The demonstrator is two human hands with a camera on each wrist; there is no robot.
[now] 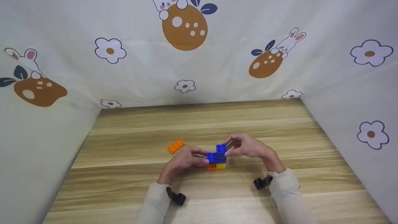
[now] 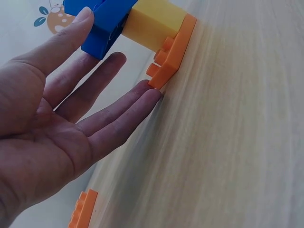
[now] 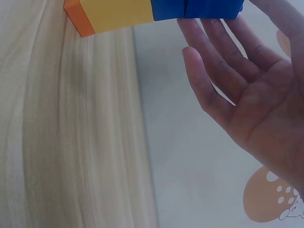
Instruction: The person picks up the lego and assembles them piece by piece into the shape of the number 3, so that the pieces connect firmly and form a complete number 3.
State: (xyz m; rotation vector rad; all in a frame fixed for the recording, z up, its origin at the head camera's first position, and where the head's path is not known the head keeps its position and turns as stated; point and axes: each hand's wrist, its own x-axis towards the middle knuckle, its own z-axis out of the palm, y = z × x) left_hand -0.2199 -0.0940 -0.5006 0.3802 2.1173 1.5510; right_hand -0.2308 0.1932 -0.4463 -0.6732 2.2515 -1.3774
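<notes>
A small stack of toy building bricks stands on the table. At its bottom lies an orange plate (image 2: 173, 57) with a yellow brick (image 2: 154, 23) on one end. A lower blue brick (image 1: 212, 157) rests over the yellow one and overhangs to the left. The upper blue brick (image 1: 221, 148) sits on its right end. My left hand (image 1: 186, 160) pinches the lower blue brick's left end between thumb and fingers, while other fingertips touch the orange plate. My right hand (image 1: 247, 145) grips the upper blue brick from the right, thumb in front and fingers behind.
A loose orange plate (image 1: 176, 146) lies on the wooden table (image 1: 130, 174), to the left behind my left hand. Patterned curtains (image 1: 140, 71) hang along the table's back and sides. A black wrist mount (image 1: 176, 196) sticks out from the left sleeve, another (image 1: 262, 182) from the right.
</notes>
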